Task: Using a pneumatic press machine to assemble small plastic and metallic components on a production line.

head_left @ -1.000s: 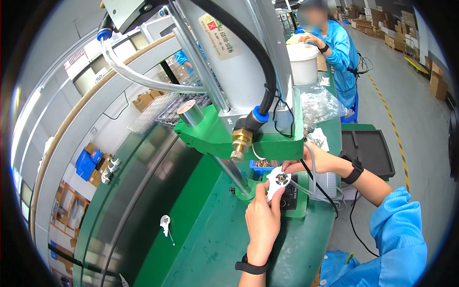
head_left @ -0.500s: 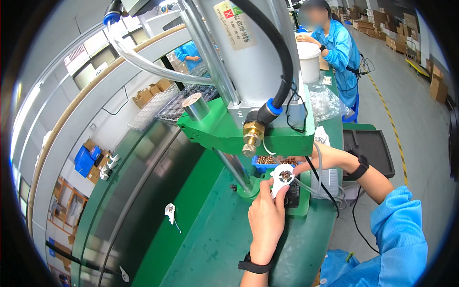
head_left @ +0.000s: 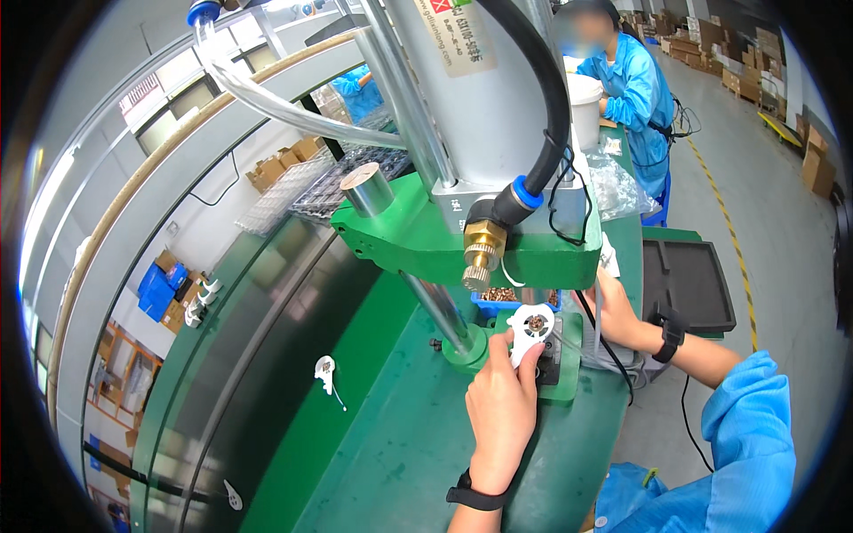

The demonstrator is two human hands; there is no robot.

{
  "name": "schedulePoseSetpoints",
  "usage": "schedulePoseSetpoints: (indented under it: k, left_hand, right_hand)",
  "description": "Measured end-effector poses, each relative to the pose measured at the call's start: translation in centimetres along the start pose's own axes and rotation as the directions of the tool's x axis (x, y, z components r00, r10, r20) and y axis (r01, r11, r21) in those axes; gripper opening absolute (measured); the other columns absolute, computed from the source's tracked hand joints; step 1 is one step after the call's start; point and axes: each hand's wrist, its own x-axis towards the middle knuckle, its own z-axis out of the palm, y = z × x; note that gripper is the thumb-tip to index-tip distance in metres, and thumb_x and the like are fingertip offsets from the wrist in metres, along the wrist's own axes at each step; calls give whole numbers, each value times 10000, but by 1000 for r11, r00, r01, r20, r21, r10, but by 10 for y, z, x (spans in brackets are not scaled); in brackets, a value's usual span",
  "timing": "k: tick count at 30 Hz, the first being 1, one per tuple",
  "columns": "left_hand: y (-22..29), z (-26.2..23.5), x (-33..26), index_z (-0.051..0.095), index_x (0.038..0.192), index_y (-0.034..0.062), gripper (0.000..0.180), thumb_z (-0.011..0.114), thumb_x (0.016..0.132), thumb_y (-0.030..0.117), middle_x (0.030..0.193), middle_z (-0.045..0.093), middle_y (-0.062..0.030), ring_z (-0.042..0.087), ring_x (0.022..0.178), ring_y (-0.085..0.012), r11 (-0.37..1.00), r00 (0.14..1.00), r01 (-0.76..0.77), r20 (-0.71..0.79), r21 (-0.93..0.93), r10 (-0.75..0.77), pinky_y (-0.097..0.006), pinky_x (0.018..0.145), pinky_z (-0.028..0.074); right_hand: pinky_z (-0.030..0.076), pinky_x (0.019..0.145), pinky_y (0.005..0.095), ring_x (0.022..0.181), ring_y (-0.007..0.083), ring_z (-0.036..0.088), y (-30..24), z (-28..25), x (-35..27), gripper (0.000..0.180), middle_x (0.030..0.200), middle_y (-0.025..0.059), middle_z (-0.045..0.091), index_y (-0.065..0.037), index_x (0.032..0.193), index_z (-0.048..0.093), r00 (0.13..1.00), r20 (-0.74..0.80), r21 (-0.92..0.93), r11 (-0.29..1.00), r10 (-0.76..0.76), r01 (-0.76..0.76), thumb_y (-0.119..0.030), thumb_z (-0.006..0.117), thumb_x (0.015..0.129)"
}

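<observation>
Your green bench (head_left: 577, 444) ran beneath both hands, with the green belt (head_left: 284, 466) along its far edge, left of your left hand. The press (head_left: 462, 115) towered ahead of the hands; its green head plate (head_left: 524, 253) and black hose (head_left: 542, 98) stood in the way, covering part of the area around your right fingers. A co-worker (head_left: 635, 98) in blue sat well beyond your right hand, and a black tray (head_left: 693, 284) lay to the right of that hand. A white bucket (head_left: 585, 111) and a clear plastic bag (head_left: 615, 186) were farther ahead. Your left hand (head_left: 502, 400) was nearly closed, thumb against fingers, pinching the white part (head_left: 533, 324) by its narrow end, likely so the round end with its metallic centre faced up, uncovered. Your right hand (head_left: 619, 313) was apart from it, just to the right; the fingertips were hidden, so I couldn't tell how open it was or whether it held anything. The press base (head_left: 564, 377) sat under the part in this view, contact unclear. A blue bin (head_left: 490, 309) of small copper-coloured pieces stood just beyond the left hand, presumably for easy reach. A similar white piece (head_left: 325, 373) lay on the belt, left of that hand. A thin grey cable (head_left: 598, 311) crossed before your right hand.
</observation>
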Motion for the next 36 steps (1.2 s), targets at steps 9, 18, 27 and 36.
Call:
schedulePoseSetpoints:
  k: [9, 18, 27, 36]
  left_hand:
    - [1, -2, -2, 486, 944, 18, 288, 587, 821, 258, 580, 571, -148, 567, 518, -309, 999, 1000, 15, 21, 42, -16, -360, 477, 418]
    - [3, 3, -1, 469, 959, 8, 215, 498, 876, 204, 623, 543, -135, 519, 502, -233, 991, 998, 50, 51, -126, -44, -324, 494, 402]
    - [-2, -15, 2, 487, 999, -24, 204, 387, 917, 134, 817, 563, -78, 485, 736, -98, 855, 967, 51, -187, -516, -171, -245, 666, 396]
    - [-117, -151, -36, 552, 912, -13, 168, 472, 855, 123, 726, 565, -65, 527, 624, -130, 964, 941, 264, 209, 29, -264, -267, 582, 431]
  right_hand:
    - [400, 605, 391, 735, 264, 560, 31, 23, 73, 157, 705, 103, 588, -115, 804, 646, 767, 482, -181, 809, -423, 559, -230, 636, 698]
    - [418, 567, 384, 575, 241, 567, 31, 29, 73, 90, 591, 73, 578, -103, 723, 656, 835, 481, -278, 857, -267, 434, -174, 621, 678]
    - [442, 799, 328, 929, 209, 503, 113, 39, 81, 305, 1058, 133, 495, -35, 1120, 456, 754, 589, -378, 724, -293, 577, -192, 450, 858]
    - [449, 546, 279, 609, 133, 569, -33, 5, 34, 153, 679, 70, 610, 18, 788, 604, 953, 300, -211, 973, -26, 93, -48, 675, 669]
